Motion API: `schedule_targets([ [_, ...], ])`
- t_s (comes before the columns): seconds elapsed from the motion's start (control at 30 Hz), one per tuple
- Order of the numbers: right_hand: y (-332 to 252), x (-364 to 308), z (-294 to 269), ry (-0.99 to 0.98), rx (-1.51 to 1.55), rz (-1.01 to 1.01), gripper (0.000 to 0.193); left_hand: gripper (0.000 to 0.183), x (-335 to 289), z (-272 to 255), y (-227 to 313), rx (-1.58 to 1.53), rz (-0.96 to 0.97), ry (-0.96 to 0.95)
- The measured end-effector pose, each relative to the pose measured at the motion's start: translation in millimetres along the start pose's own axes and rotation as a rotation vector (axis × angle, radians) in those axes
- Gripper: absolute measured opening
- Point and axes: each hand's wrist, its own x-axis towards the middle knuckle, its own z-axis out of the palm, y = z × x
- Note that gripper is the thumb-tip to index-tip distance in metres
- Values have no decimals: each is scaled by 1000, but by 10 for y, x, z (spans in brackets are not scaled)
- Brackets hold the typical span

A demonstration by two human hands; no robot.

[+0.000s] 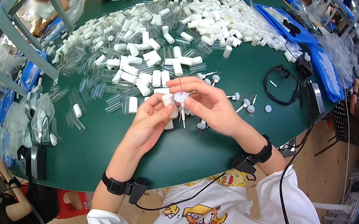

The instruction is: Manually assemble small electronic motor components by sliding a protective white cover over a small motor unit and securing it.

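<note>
My left hand (145, 121) is closed on a white cylindrical cap (169, 104), pinched upright between thumb and fingers. Close beside it, my right hand (212, 109) grips a small part with a round white disc (181, 97), a white stem pointing down and a thin red rod standing up. The cap and the disc are side by side; whether they touch I cannot tell. Similar disc-and-stem pieces (245, 105) lie just right of my right hand, some partly hidden behind it. Beyond my fingers, loose white caps (156, 78) are strewn over the green table (91, 161).
A wide heap of clear tubes (95, 84) and white caps covers the table's far half. Blue trays (283, 23) line the right side. A coiled black cable (270, 80) lies to the right, a black device (38, 161) at the left edge. Other people sit around.
</note>
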Motion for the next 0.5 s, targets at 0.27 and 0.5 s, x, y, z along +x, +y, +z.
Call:
schedule_targets([
  [0.27, 62, -26, 34, 22, -191, -31, 24, 16, -13, 41, -36, -16, 1, 29],
  [0.5, 60, -27, 32, 37, -225, 7, 26, 31, -27, -29, -49, 33, -33, 47],
])
